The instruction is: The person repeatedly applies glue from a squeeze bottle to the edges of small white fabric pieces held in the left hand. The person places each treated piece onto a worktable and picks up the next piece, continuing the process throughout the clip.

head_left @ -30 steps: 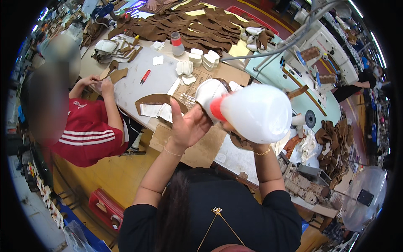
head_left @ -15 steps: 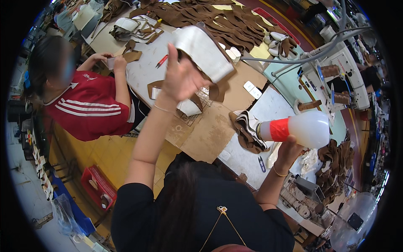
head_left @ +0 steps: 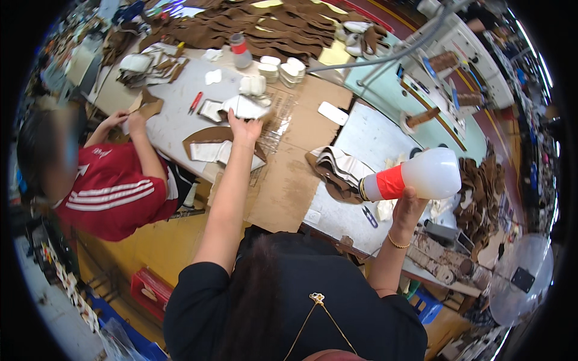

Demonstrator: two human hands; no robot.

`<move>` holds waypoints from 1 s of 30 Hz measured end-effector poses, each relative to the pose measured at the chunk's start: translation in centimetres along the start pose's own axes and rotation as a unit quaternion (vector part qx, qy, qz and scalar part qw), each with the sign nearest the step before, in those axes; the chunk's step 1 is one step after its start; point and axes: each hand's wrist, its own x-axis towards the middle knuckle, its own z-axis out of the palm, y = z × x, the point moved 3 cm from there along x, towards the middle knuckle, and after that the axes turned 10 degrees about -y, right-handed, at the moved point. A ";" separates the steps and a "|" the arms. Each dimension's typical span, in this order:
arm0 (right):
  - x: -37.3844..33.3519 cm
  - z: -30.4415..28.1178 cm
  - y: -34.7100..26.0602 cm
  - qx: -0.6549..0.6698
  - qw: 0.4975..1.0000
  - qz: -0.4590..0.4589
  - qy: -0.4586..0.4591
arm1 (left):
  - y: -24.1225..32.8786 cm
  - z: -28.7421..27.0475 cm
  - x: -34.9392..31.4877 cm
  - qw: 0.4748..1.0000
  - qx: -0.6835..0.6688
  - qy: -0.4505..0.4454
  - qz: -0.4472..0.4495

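My right hand (head_left: 410, 209) grips a translucent white squeeze bottle (head_left: 431, 174) with a red band, held sideways above the table, its narrow end to the left. My left hand (head_left: 245, 129) reaches far over the table, thumb spread from the fingers, at the near edge of a white-lined brown piece (head_left: 248, 107). Whether the fingertips still touch this piece is hard to see. Nearer to me lies another brown piece with white lining (head_left: 209, 151). A stack of brown and white pieces (head_left: 340, 171) sits left of the bottle, with purple thread snips (head_left: 369, 217) below it.
Stacked white pads (head_left: 292, 72) and a second red-banded bottle (head_left: 241, 51) stand at the back. Brown strips (head_left: 241, 27) cover the far table. A sewing machine (head_left: 469, 54) stands at right. At left a co-worker in a red shirt (head_left: 114, 195) handles a brown piece (head_left: 147, 104).
My left hand has lowered the white-lined brown piece from close to my head onto the table. My right hand still holds the bottle at about the same place. My view has shifted.
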 end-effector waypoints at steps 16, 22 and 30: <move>-4.8 -8.0 4.6 0.187 0.957 0.182 0.130 | -16.4 -1.2 -5.5 0.438 0.854 -0.279 -0.023; -6.5 -10.9 10.6 0.174 0.923 0.316 0.131 | -15.9 0.6 -6.9 0.348 0.885 -0.301 0.064; -3.0 -13.2 22.5 -0.019 0.870 0.487 -0.079 | -15.5 -2.6 -9.1 0.434 0.856 -0.275 0.057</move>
